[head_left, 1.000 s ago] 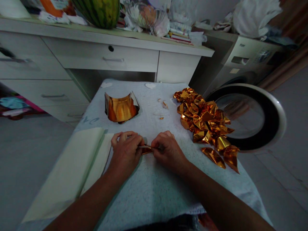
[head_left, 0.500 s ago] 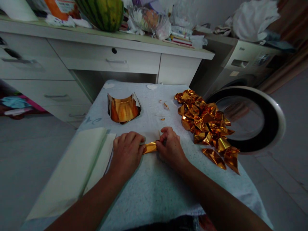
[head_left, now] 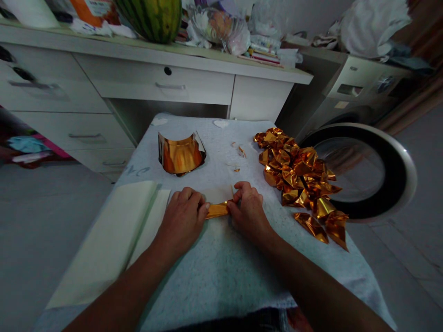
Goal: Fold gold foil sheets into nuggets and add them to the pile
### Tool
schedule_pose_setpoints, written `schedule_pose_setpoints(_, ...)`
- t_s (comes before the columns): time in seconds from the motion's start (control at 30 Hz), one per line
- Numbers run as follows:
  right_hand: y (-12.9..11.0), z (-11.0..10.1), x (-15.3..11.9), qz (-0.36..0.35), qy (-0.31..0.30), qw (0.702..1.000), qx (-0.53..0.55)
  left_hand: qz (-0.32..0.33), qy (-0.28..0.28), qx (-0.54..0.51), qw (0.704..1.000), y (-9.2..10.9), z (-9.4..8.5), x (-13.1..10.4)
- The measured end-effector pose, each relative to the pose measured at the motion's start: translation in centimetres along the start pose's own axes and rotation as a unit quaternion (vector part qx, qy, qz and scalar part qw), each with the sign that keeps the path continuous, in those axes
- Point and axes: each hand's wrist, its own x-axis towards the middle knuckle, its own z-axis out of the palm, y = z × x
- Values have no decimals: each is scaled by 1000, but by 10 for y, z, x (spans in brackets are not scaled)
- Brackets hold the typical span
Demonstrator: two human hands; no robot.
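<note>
Between my hands lies a sheet of gold foil paper [head_left: 217,210], its near edge turned up into a narrow shiny strip and its pale side showing behind. My left hand [head_left: 186,213] grips the strip's left end, thumb against the fold. At the right end, my right hand [head_left: 248,206] pinches the paper between thumb and fingers. Beyond my left hand stands a curved stack of gold foil sheets [head_left: 183,156]. To the right is a heap of folded gold foil pieces [head_left: 300,171], with several pointed ones at its near end.
A cloth [head_left: 221,272] covers the small table. Pale paper sheets [head_left: 100,240] lie along its left side, and small foil scraps [head_left: 241,151] lie past my hands. Behind are a white drawer desk [head_left: 166,83] bearing a watermelon [head_left: 152,18], and a washing machine's open door [head_left: 398,175].
More of the paper's pale side shows behind the gold strip, which looks flatter and straighter. Both hands keep their hold. The whole view has shifted slightly.
</note>
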Motion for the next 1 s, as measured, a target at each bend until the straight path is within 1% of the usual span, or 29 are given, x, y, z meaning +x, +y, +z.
schedule_pose_setpoints(0.1,0,0,0,-2,1,1000,-2,-16,-9,-25,1000,-3,-3,-2)
schedule_pose_setpoints(0.27,1,0,-1,-5,1,1000,-5,-40,10,-19,999,-9,-2,-5)
schedule_pose_setpoints(0.4,1,1,0,-5,2,1000,-5,-29,16,-26,999,-12,0,-4)
schedule_pose_setpoints(0.57,1,1,0,-7,11,1000,-8,-11,10,-1,1000,-13,1,-3)
schedule_pose_setpoints(0.83,-1,0,0,-1,-2,1000,-24,-6,8,42,999,-7,1,-1)
schedule_pose_setpoints(0.93,1,1,0,-9,10,999,-31,-11,12,66,998,-6,2,-1)
schedule_pose_setpoints(1.0,3,1,-1,-16,30,998,-47,-14,13,70,997,-5,3,-1)
